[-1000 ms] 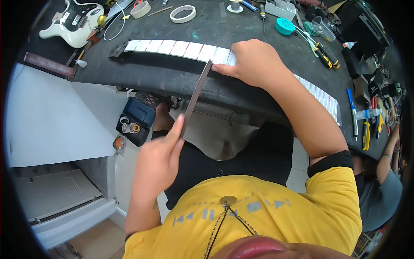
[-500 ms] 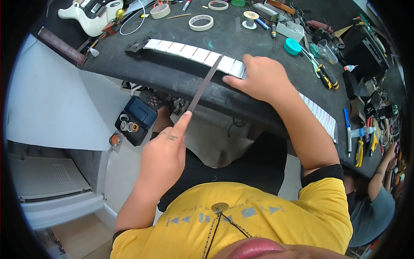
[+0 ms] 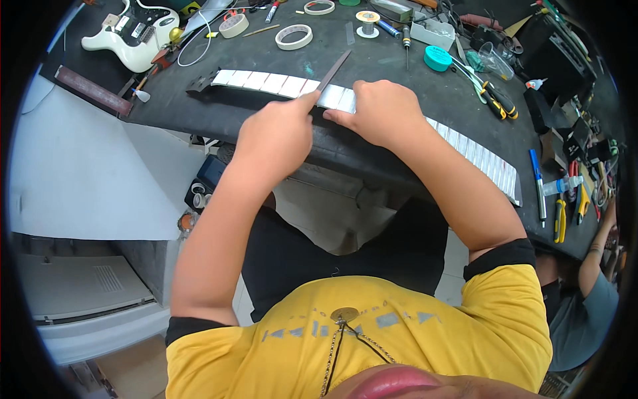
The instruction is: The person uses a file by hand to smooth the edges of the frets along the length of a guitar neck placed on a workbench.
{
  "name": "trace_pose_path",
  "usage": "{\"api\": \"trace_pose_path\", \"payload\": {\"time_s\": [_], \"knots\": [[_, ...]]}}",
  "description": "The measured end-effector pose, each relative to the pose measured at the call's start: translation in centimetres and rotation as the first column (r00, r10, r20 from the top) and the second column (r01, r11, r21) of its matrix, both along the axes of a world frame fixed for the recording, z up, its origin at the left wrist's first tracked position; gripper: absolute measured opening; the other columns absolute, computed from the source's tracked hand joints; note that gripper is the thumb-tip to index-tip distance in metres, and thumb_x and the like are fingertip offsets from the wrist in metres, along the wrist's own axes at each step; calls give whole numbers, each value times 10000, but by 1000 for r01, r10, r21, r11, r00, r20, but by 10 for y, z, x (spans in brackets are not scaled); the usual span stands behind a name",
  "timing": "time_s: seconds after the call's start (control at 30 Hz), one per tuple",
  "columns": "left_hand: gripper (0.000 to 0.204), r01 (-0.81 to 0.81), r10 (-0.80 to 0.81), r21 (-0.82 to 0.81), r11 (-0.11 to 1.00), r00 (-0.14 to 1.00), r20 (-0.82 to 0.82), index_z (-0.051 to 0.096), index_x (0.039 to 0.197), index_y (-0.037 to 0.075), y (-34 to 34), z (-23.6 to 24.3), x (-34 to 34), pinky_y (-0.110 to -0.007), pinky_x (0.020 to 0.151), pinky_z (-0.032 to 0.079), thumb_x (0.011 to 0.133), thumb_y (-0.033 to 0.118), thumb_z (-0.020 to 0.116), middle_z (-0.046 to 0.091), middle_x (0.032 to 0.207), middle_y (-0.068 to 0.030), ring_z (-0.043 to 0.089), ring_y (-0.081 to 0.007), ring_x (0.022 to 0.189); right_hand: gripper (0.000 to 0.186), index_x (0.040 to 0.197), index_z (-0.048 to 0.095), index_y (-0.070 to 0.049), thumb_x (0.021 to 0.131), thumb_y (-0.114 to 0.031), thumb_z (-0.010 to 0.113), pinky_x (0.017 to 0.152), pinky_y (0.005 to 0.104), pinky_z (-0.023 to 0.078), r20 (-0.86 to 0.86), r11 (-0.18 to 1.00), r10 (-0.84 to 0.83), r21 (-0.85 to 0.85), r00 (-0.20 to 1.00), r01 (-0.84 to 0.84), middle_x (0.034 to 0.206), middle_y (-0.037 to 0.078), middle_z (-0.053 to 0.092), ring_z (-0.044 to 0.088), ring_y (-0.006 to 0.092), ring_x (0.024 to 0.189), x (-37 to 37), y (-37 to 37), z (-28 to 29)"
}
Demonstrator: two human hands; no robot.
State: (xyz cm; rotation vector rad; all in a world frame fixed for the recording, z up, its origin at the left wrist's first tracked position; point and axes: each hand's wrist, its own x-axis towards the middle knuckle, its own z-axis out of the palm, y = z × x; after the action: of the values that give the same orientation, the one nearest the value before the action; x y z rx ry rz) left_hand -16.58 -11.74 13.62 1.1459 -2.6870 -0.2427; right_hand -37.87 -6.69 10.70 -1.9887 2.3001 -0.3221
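Note:
A guitar neck (image 3: 266,82), its fretboard covered in white tape between the frets, lies along the bench edge with the dark headstock at the left. My left hand (image 3: 278,133) is closed on a long flat metal file (image 3: 334,70), index finger laid along it, and the file crosses the fretboard. My right hand (image 3: 382,113) grips the neck just right of the file, thumb on the near edge.
The dark bench (image 3: 352,60) carries tape rolls (image 3: 292,37), a white guitar body (image 3: 129,36), a turquoise container (image 3: 436,58), pliers (image 3: 498,100) and assorted tools. A co-worker (image 3: 585,312) is at the right edge. An open case (image 3: 203,183) sits below the bench.
My left hand has pushed the file forward and up from low near my lap, so its tip now reaches beyond the neck. My right hand still grips the neck.

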Motion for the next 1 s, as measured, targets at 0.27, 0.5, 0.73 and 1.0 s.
{"api": "trace_pose_path", "payload": {"time_s": [0.27, 0.5, 0.73, 1.0], "knots": [[589, -14, 15, 9, 1000, 988, -155, 614, 1641, 99, 90, -30, 92, -550, 864, 625, 1063, 6, 679, 804, 1128, -304, 787, -513, 984, 762, 1026, 797, 26, 991, -734, 755, 844, 528, 656, -11, 993, 61, -103, 998, -62, 918, 225, 818, 816, 427, 911, 0, 4, -14], [405, -48, 66, 168, 985, 992, -105, 709, 1502, 77, 3, 6, 6, -547, 935, 593, 1101, 121, 671, 784, 1131, -315, 726, -543, 1083, 686, 948, 838, -5, 980, -689, 797, 824, 490, 671, 13, 1000, 20, 23, 1000, -20, 900, 198, 828, 831, 396, 906, 1, -3, 3], [554, -97, 154, 305, 947, 974, -169, 624, 1621, 61, 108, -23, 103, -503, 1029, 610, 1076, -37, 644, 760, 1349, -340, 745, -520, 1253, 685, 951, 838, -11, 985, -693, 791, 828, 489, 668, -2, 997, 18, -72, 1000, -18, 920, 195, 835, 833, 391, 923, 1, 0, -7], [433, 20, 51, 306, 952, 974, -222, 676, 1533, 6, -5, -2, 5, -466, 1011, 594, 1107, 87, 668, 786, 1275, -332, 764, -507, 1180, 683, 969, 841, -15, 984, -697, 792, 834, 497, 667, 18, 1000, 5, 20, 1000, -6, 909, 199, 833, 834, 392, 922, 1, -3, 2]]}}
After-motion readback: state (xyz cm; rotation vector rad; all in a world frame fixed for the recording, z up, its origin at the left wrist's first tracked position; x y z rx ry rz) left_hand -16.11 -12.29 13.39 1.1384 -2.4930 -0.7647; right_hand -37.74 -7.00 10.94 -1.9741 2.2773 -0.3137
